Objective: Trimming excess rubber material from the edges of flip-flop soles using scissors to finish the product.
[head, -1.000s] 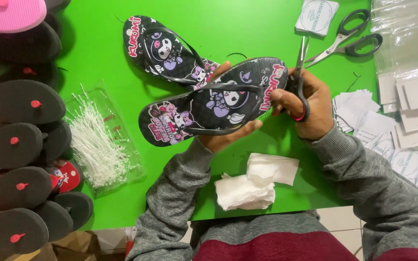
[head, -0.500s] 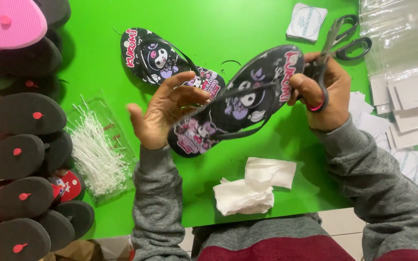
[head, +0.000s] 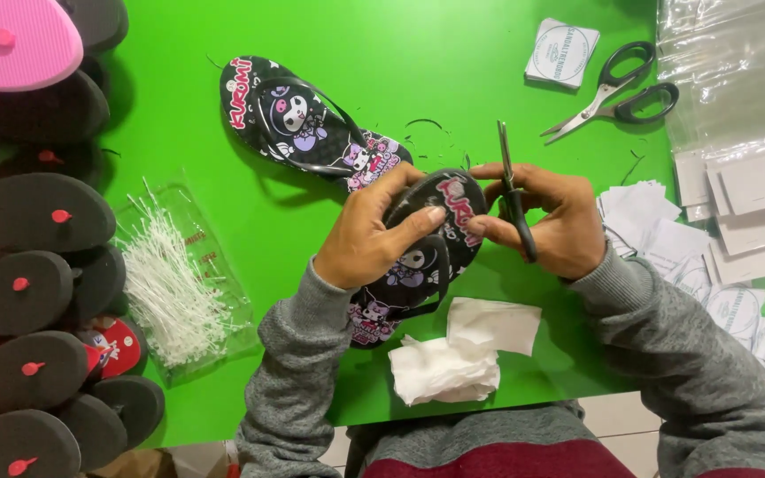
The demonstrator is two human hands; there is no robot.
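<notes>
- Left hand is curling over the toe end of a black rubber flip-flop printed with cartoon figures, fingers closed on its edge, holding it tilted above the green tabletop.
- Right hand is gripping small dark-handled snips, fingers wrapped shut around the handles, blades pointing away from the body, just beside the sandal's toe rim.
- Matching flip-flop is lying flat farther back.
- Good practice, as a judgement: keeping the sandal braced firmly, bringing only the blade tips to the rim, and keeping the left fingertips clear of the cut.
- White folded cloth is resting near the body; a clear bag of white plastic ties is lying left.
</notes>
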